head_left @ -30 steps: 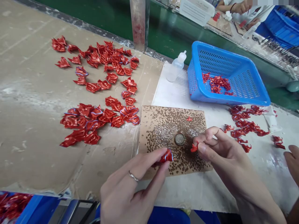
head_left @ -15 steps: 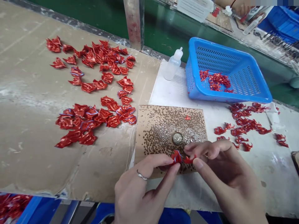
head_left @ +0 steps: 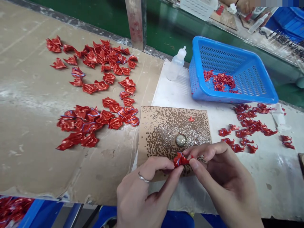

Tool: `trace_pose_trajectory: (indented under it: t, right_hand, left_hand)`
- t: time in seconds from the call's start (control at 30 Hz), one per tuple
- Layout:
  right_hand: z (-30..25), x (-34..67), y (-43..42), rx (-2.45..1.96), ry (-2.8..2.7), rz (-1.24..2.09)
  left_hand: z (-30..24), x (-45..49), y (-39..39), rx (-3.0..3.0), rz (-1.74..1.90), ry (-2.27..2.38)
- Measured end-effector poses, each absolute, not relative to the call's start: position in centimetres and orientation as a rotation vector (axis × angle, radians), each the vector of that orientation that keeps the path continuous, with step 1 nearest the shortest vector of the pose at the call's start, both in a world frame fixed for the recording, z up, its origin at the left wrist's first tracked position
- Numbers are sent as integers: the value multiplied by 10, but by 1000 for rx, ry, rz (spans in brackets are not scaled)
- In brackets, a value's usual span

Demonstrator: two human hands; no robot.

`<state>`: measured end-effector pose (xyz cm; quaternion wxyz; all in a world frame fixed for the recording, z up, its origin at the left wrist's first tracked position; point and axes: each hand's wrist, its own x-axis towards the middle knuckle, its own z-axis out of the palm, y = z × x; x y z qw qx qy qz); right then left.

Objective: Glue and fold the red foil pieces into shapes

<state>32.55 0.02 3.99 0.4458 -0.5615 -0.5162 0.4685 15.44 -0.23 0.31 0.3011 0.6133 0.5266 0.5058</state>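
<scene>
My left hand [head_left: 148, 186], with a ring on one finger, pinches a glossy red piece [head_left: 178, 160] with a pale blue-violet edge line between thumb and forefinger. In my right hand [head_left: 219, 177] a smaller red piece [head_left: 189, 159] is pinched, its end meeting the larger one. Fingertips hide part of both. Beneath them lies a cardboard sheet [head_left: 156, 126] covered in dark, shiny wet-looking spots. A small round cap-like dish [head_left: 180, 140] with a pale, shiny fill sits on the cardboard, and a small red scrap [head_left: 191, 119] lies behind it.
Many larger red pieces [head_left: 90, 120] are spread over the table on the left. Smaller curled red pieces [head_left: 251, 126] lie at the right. A blue basket [head_left: 234, 98] holding small red pieces stands behind, beside a translucent squeeze bottle [head_left: 175, 67]. A metal post [head_left: 136, 25] rises at the table's back edge.
My right hand has moved left, bringing the smaller red piece from just apart into contact with the larger one. My left hand has stayed nearly still.
</scene>
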Motion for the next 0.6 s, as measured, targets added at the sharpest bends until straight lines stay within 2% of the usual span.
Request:
trace_pose_trajectory:
  t: [0.6]
  right_hand:
    - [40,320,-10,-1450,-1324,1059]
  left_hand:
    - [5,154,-6,1631,1480,1239]
